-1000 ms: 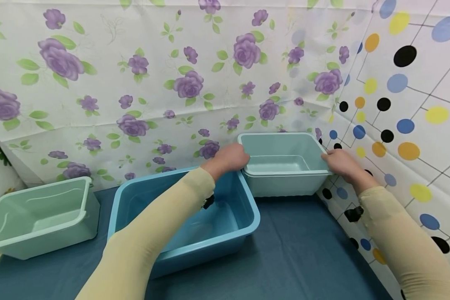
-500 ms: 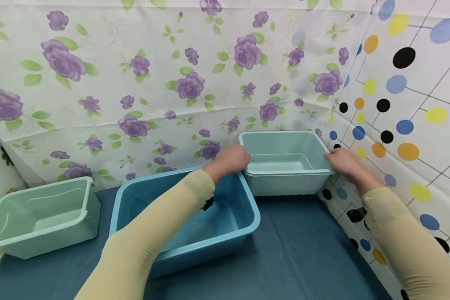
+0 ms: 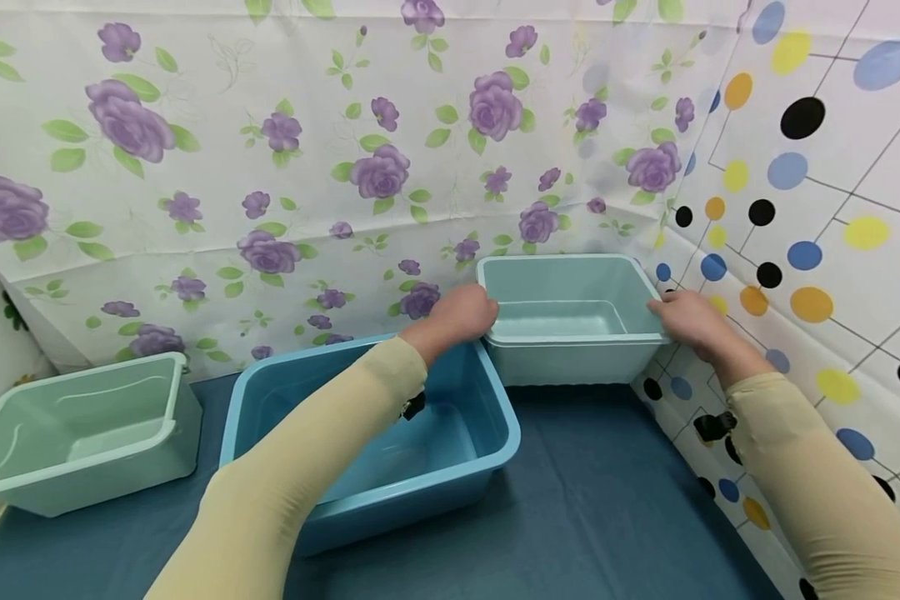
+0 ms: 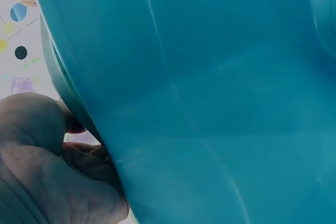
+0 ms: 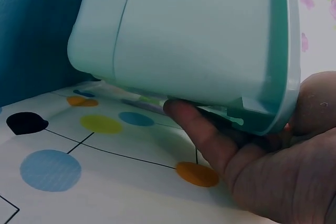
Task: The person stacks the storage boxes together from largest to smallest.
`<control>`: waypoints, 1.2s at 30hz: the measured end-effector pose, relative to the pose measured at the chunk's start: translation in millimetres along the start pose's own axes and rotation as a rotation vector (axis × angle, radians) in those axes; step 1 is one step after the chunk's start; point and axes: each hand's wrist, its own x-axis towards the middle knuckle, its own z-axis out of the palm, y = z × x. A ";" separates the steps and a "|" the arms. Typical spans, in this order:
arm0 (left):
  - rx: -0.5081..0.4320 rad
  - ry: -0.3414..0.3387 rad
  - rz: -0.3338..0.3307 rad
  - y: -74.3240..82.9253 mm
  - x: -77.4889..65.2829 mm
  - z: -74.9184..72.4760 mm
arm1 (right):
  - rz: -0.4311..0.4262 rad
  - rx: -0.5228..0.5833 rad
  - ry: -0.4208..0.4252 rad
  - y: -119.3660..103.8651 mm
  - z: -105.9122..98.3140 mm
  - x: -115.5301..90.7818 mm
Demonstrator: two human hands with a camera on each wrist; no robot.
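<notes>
Both hands hold a pale aqua plastic bin (image 3: 570,364) by its opposite ends, in the back right corner. My left hand (image 3: 461,313) grips its left end near the far corner of a larger blue tub (image 3: 412,492). In the left wrist view, the blue tub's wall (image 4: 199,98) fills most of the picture and hides part of the left fingers. My right hand (image 3: 690,323) pinches the right end of the bin. The right wrist view shows a straight finger (image 5: 197,129) under the bin's end, with the thumb side of the hand at the rim (image 5: 290,77).
A light green bin (image 3: 105,458) stands at the far left on the dark blue cloth (image 3: 592,508). A floral sheet (image 3: 307,150) hangs behind, and a dotted sheet (image 3: 825,275) runs along the right side, close to the right hand.
The aqua bin has shifted slightly up and back in the head view, its far rim more than its front. The right hand has risen a little with it. The blue tub and green bin stay put.
</notes>
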 end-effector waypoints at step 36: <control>-0.329 0.061 -0.031 10.8 0.2 -26.0 | 0.010 0.062 0.073 -25.4 -19.9 -12.2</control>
